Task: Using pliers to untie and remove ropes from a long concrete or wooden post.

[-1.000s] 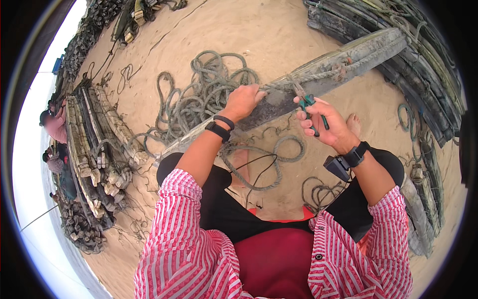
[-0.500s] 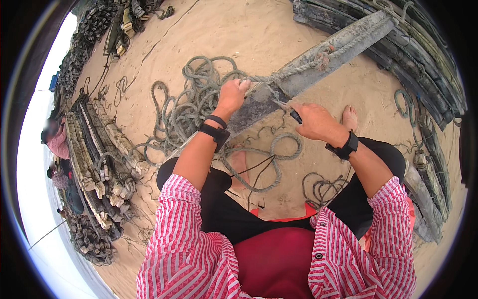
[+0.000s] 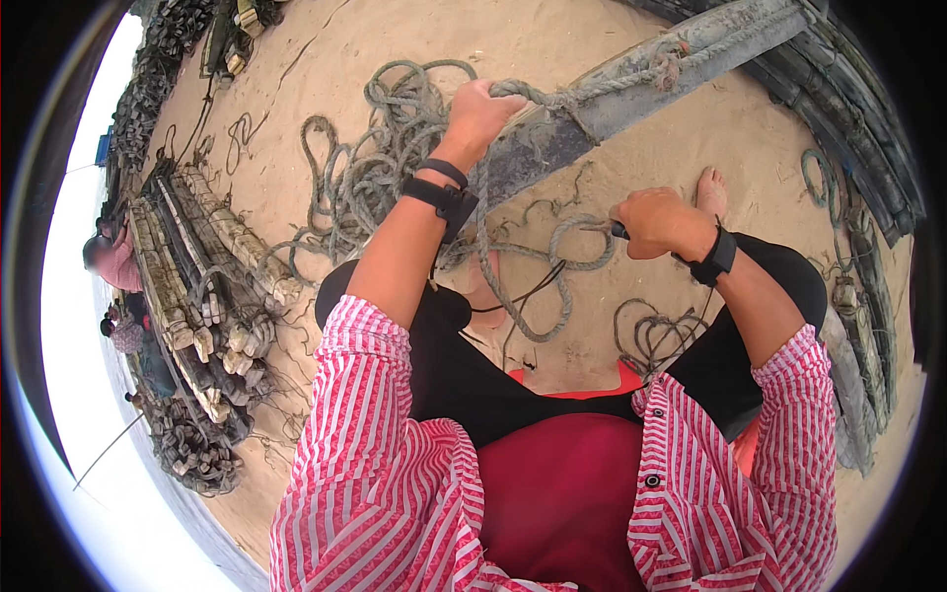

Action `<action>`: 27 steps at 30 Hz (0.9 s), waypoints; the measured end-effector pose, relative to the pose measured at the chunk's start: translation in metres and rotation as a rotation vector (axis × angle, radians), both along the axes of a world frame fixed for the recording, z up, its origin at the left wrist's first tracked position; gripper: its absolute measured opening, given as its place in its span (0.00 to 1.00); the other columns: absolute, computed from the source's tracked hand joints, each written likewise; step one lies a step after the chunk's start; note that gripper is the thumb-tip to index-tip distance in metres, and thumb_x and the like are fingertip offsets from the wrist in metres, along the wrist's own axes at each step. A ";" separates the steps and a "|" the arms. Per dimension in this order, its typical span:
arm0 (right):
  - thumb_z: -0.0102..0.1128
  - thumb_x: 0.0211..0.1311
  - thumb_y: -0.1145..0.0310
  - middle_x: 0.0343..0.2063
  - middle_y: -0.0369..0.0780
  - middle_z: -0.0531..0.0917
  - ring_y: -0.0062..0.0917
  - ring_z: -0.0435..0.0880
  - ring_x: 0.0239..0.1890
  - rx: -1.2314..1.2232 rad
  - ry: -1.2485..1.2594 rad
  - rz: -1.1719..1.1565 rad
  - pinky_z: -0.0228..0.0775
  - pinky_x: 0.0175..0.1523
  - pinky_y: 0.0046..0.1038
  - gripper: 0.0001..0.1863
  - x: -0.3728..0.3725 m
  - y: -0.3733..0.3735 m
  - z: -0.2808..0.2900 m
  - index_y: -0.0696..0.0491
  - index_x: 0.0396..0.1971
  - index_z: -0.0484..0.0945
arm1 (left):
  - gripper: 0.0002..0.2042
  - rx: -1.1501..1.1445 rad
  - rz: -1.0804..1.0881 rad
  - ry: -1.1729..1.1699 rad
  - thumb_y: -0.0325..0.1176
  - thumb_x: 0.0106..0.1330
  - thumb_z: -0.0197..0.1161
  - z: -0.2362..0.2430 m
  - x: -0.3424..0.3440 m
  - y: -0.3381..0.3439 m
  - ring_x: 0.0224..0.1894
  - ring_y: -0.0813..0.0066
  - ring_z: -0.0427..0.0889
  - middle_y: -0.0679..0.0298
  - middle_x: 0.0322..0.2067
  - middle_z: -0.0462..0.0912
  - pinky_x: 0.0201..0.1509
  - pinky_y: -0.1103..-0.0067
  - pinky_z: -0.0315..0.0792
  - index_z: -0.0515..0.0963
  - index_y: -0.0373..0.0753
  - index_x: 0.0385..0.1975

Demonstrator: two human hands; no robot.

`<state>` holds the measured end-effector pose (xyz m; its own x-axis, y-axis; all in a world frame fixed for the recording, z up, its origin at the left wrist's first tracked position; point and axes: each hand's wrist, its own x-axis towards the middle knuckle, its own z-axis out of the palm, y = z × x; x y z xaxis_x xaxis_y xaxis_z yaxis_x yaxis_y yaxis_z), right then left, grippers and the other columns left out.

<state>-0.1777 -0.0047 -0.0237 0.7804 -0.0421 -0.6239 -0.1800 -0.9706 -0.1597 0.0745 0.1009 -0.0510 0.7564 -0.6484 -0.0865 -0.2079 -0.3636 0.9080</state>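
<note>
Left hand (image 3: pixel 480 111) now clenched on raised rope (image 3: pixel 552 99), right hand (image 3: pixel 659 223) drawn back, fisted around tool handle (image 3: pixel 619 231).

rope pile (image 3: pixel 365 168) on sand | stacked bundles (image 3: pixel 212 296) left | possibly people (image 3: pixel 118 296) far left

a shirt (image 3: pixel 375 474) of red and white stripes, open down the front with small dark buttons, over a plain red top (image 3: pixel 562 493). sleeves end above the elbows. behind the left hand (image 3: pixel 480 107), a black strap and a thin black band; behind the right hand (image 3: pixel 659 222), one black strap. black trousers, bare feet.
</note>
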 end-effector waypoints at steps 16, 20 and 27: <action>0.62 0.48 0.66 0.26 0.52 0.81 0.45 0.81 0.31 0.503 -0.573 -0.766 0.69 0.38 0.41 0.15 0.089 -0.002 -0.073 0.64 0.28 0.76 | 0.12 -0.245 -0.206 -1.091 0.29 0.53 0.66 0.047 -0.010 0.011 0.34 0.57 0.81 0.60 0.31 0.80 0.35 0.65 0.74 0.81 0.40 0.38; 0.61 0.49 0.65 0.22 0.50 0.78 0.41 0.77 0.25 0.587 -0.560 -1.014 0.66 0.33 0.41 0.15 0.128 -0.020 -0.050 0.64 0.26 0.75 | 0.12 0.326 -0.154 -0.046 0.32 0.64 0.64 0.038 0.025 0.040 0.27 0.73 0.77 0.62 0.29 0.80 0.36 0.74 0.75 0.77 0.31 0.42; 0.67 0.40 0.66 0.28 0.45 0.82 0.36 0.79 0.31 0.412 0.261 -0.025 0.68 0.33 0.39 0.21 0.089 0.016 -0.034 0.60 0.38 0.80 | 0.13 -0.446 0.255 0.898 0.24 0.70 0.54 0.006 0.031 0.033 0.38 0.67 0.78 0.58 0.45 0.72 0.40 0.67 0.73 0.70 0.34 0.52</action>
